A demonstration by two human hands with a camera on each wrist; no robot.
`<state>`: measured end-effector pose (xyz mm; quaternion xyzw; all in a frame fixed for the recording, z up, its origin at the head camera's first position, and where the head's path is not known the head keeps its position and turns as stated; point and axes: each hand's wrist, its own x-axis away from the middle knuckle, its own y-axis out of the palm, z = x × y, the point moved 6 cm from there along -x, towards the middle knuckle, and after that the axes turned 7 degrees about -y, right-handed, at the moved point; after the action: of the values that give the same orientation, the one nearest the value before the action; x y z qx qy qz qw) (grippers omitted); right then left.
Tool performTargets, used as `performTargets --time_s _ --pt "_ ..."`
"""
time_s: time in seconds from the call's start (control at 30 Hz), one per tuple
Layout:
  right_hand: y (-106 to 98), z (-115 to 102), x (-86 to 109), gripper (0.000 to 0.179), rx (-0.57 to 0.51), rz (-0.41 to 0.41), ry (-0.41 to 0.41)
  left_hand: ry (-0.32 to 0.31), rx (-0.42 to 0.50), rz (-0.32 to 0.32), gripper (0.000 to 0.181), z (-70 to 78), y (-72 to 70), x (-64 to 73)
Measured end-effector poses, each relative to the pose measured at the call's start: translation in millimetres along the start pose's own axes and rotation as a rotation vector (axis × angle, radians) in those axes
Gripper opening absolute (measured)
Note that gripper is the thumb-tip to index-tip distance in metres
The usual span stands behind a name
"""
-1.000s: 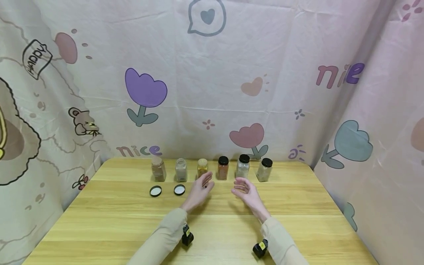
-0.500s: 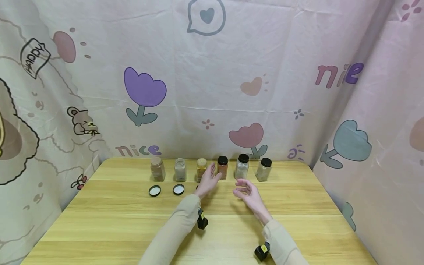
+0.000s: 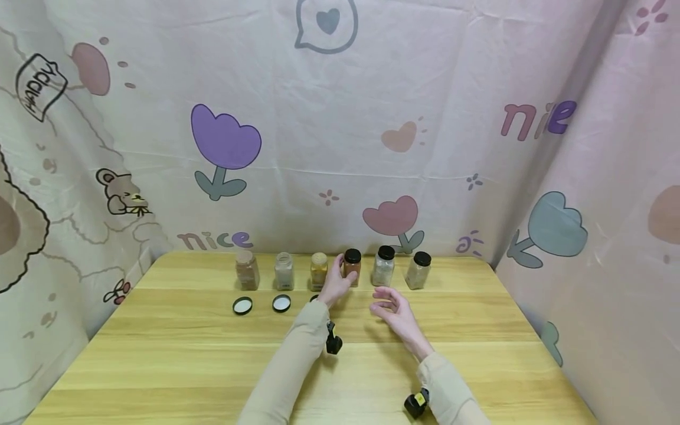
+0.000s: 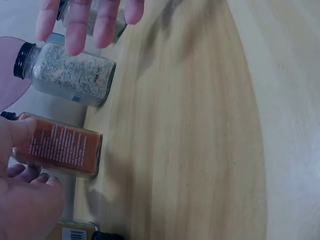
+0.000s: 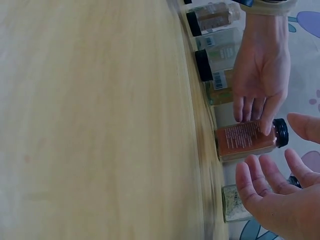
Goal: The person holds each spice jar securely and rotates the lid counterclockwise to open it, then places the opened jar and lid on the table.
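A glass spice jar of orange-red powder with a black lid [image 3: 353, 256] stands upright in a row at the table's back. My left hand [image 3: 334, 287] is at this jar, thumb against its labelled face and the other fingers along its side. In the left wrist view the thumb overlaps the top of the orange-red jar [image 4: 65, 145]. To the right and nearer, my right hand [image 3: 397, 313] hovers with loosely curled fingers and nothing in them. Behind it stand two lidded jars, one of speckled flakes [image 3: 383, 270] and one of pale seasoning [image 3: 418, 273].
Left of the hands stand three jars without black lids: brownish [image 3: 247, 273], pale [image 3: 284, 274] and yellow [image 3: 319, 273]. Black lids lie before them, a left one [image 3: 242, 306], a middle one [image 3: 281, 303] and one mostly behind the left arm. A printed curtain [image 3: 297, 206] hangs behind the table.
My left hand has moved right from before the yellow jar and come to the orange-red jar. The right hand has hardly moved. The head view has shifted slightly.
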<state>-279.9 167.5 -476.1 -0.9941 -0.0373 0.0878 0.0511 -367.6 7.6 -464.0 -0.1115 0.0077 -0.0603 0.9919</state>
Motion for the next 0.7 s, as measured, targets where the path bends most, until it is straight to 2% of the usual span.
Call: performTargets --time_s 0.17,0.3,0.5,0.7 --pt "1 0 0.0 0.052 -0.002 -0.001 0.005 0.056 -0.057 0.033 0.057 3.2 -1.9 -0.3" --pt "1 0 -0.5 0.052 0.000 -0.003 0.003 0.111 -0.134 0.025 0.048 3.3 0.0 2.3" --pt "1 0 -0.4 0.052 -0.004 -0.007 -0.003 0.111 -0.168 -0.035 0.047 -1.9 -0.6 9.5" --pt "1 -1 0.7 0.051 -0.005 -0.006 -0.001 0.117 -0.225 -0.107 0.048 -4.0 -7.8 25.0"
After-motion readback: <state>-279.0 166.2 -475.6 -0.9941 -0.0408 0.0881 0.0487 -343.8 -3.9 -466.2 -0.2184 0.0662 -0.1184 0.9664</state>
